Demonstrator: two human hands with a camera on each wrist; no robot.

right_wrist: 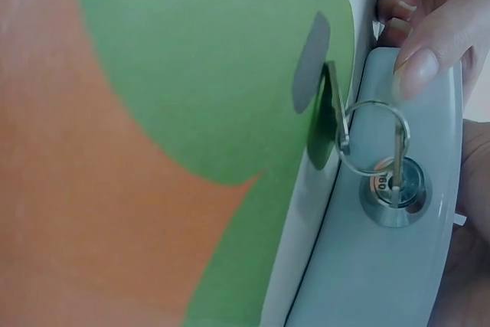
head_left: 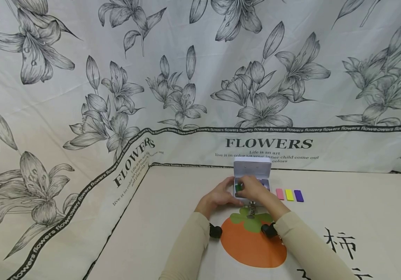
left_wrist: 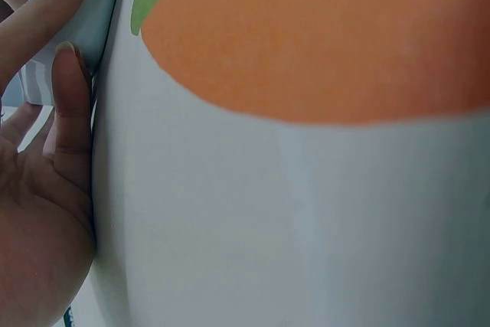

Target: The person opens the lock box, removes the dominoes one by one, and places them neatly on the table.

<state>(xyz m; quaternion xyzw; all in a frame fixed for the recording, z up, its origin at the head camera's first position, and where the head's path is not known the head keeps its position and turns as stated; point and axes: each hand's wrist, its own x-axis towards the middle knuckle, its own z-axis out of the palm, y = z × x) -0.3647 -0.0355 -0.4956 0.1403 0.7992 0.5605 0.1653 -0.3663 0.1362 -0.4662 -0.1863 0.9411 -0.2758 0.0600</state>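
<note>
A small pale lock box (head_left: 252, 171) stands with its lid raised near the back of the table. My left hand (head_left: 221, 194) grips its left end, thumb (right_wrist: 421, 73) pressed on the front face. Over the opening, my right hand (head_left: 253, 188) reaches in with bent fingers and pinches a small green block (head_left: 238, 188); that hand covers much of the interior. A key (right_wrist: 398, 151) sits in the front lock (right_wrist: 394, 193), and a second key (right_wrist: 332, 109) hangs from the same ring.
Pink (head_left: 279, 194), yellow (head_left: 289, 195) and purple (head_left: 299, 195) blocks lie in a row right of the box. The white cloth carries a printed orange persimmon (head_left: 253, 249) and black characters (head_left: 340, 241). Behind stands a flower-printed curtain (head_left: 186, 147).
</note>
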